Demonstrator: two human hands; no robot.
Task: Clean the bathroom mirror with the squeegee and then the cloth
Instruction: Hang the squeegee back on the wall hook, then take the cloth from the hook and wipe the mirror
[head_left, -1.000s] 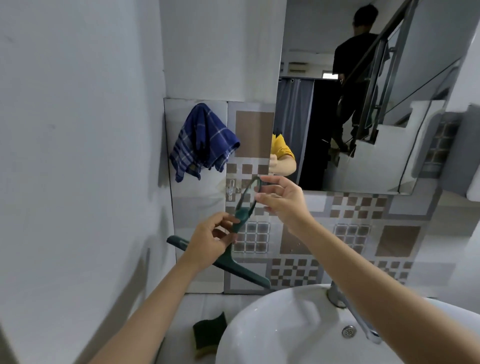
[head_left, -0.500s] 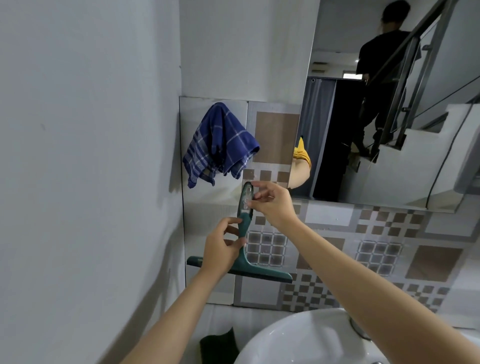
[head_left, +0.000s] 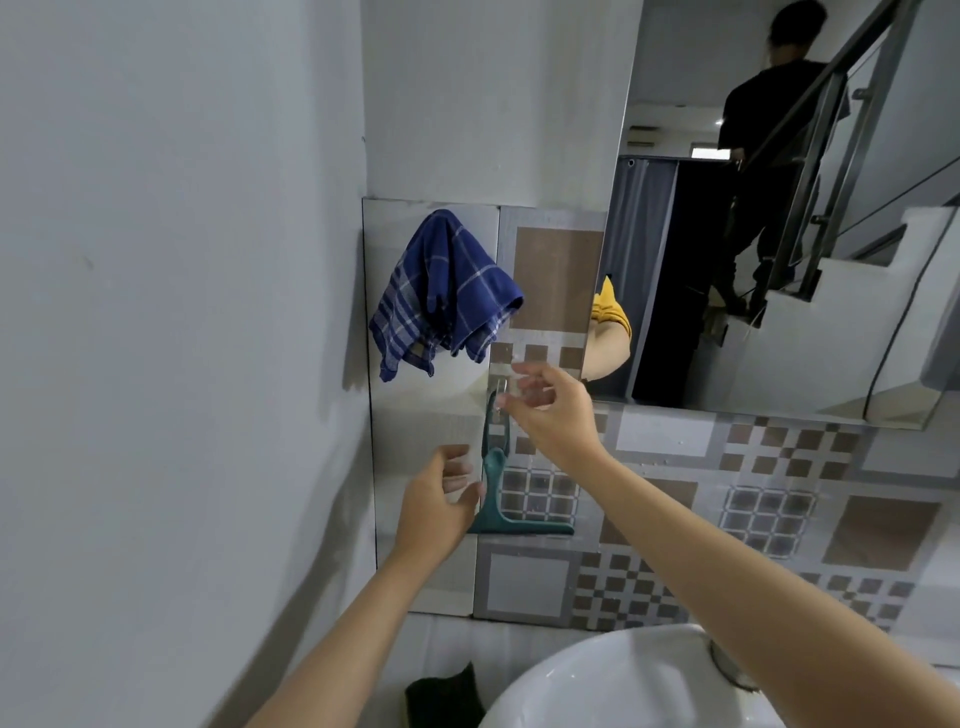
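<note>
Head view, close, facing tiled wall (head_left: 675, 519)

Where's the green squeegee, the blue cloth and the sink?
squeegee (head_left: 492, 486): head view, on its green handle.
blue cloth (head_left: 447, 291): head view, middle of the hanging fabric.
sink (head_left: 587, 691): head view, on its white rim.

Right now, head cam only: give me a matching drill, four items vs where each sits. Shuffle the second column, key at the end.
Items
1. squeegee
2. blue checked cloth
3. dark sponge
4. mirror

Places
A. on the ledge left of the white basin
B. draped high on the tiled wall, upper left
C. hanging from a small wall hook, blade at the bottom
D. on the wall above the patterned tiles, at right

Pairs: 1-C, 2-B, 3-A, 4-D
</note>
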